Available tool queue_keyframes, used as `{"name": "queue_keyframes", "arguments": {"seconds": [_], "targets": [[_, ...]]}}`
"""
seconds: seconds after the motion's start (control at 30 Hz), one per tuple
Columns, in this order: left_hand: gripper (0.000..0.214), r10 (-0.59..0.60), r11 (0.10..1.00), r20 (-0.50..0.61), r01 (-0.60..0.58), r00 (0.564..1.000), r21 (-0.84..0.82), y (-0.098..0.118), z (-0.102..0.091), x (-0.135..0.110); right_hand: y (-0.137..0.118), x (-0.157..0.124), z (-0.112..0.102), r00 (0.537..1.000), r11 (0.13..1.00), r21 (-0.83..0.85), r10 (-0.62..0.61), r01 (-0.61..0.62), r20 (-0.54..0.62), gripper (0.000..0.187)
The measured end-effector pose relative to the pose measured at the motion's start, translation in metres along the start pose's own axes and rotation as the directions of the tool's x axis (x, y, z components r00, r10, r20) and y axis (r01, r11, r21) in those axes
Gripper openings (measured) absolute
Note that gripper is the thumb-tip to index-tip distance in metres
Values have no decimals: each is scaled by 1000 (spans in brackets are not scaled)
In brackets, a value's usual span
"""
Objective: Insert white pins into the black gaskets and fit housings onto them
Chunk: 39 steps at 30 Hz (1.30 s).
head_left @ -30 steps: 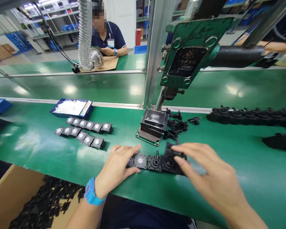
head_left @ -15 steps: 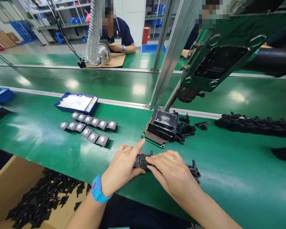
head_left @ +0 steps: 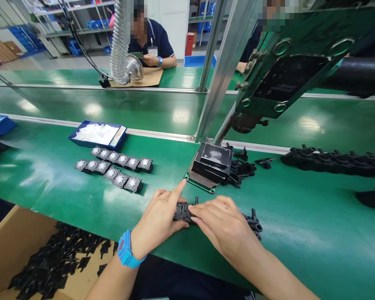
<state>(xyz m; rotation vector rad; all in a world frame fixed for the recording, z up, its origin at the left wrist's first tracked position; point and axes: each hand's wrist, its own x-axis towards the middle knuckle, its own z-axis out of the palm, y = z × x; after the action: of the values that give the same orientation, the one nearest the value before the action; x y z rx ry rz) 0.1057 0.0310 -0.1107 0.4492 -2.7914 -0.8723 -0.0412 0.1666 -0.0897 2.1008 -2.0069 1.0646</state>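
Observation:
Both my hands meet over a short row of black plastic housings (head_left: 183, 211) lying on the green bench top. My left hand (head_left: 158, 216) grips the row's left end between thumb and fingers, its index finger stretched toward the press plate. On the right side, my right hand (head_left: 220, 218) pinches a housing, thumb and fingertips pressed on it. A black part with a pipe stub (head_left: 254, 225) sticks out past my right hand; the palm hides what joins it. Further left stand two rows of black housings with white impellers (head_left: 121, 179).
A bench press (head_left: 268, 79) rises at right above a stacked metal block (head_left: 214, 160). Loose black parts (head_left: 242, 171) lie beside it. A long row of black housings (head_left: 337, 164) sits far right. A blue tray (head_left: 115, 143) holds white pieces. A cardboard box (head_left: 28, 233) holds black parts. A person (head_left: 158, 41) sits opposite.
The whole view has shifted very slightly. My hands keep the same hold on the black housings, with no clear movement against the bench.

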Motion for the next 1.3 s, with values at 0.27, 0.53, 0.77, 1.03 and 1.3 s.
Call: {"name": "queue_keyframes", "arguments": {"seconds": [0.27, 0.53, 0.77, 1.03, 1.3], "targets": [[110, 7, 1000, -6, -7, 1000, -4, 1, 0, 0, -1, 1, -1, 999, 1000, -8, 6, -5, 41, 17], [75, 19, 1000, 24, -19, 1000, -1, 0, -3, 0, -5, -2, 7, 997, 995, -101, 24, -17, 72, 19], [35, 30, 992, 20, -32, 999, 123, 11, -2, 3, 11, -1, -21, 999, 999, 7, 36, -36, 11, 14], [36, 40, 979, -27, -34, 999, 199, 16, 2, 2, 126, -46, -66, 963, 905, -383, 243, -184, 112, 30], [76, 13, 977, -82, 5, 997, 214, 4, -12, -18, 141, -59, -28, 964, 923, -327, 247, -202, 103, 27]]}}
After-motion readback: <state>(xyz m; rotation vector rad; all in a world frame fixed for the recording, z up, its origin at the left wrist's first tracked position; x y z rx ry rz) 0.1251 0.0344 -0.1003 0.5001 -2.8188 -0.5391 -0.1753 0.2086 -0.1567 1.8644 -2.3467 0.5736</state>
